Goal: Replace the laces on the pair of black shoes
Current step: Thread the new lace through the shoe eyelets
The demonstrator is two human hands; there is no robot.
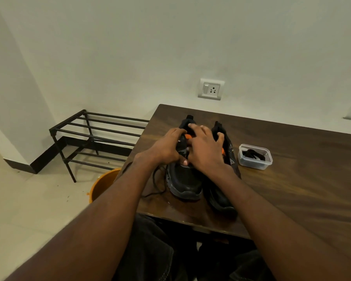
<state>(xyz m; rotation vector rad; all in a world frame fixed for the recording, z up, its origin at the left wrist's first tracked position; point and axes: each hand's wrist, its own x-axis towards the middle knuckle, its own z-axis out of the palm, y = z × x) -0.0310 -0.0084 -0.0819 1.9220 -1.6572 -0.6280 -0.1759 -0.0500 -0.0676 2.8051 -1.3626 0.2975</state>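
Observation:
Two black shoes with orange lining stand side by side on the brown table (292,179), toes toward me. My left hand (167,148) grips the left side of the left shoe (183,181) near its eyelets. Over the same shoe's tongue lies my right hand (206,150), fingers curled at the lacing; what they pinch is hidden. The right shoe (221,197) sits partly under my right wrist. A loose black lace (156,185) trails from the left shoe onto the table.
A clear plastic container (255,157) with black laces inside stands right of the shoes. An orange bucket (103,184) sits on the floor by the table's left edge. A black metal shoe rack (93,134) stands against the wall at left.

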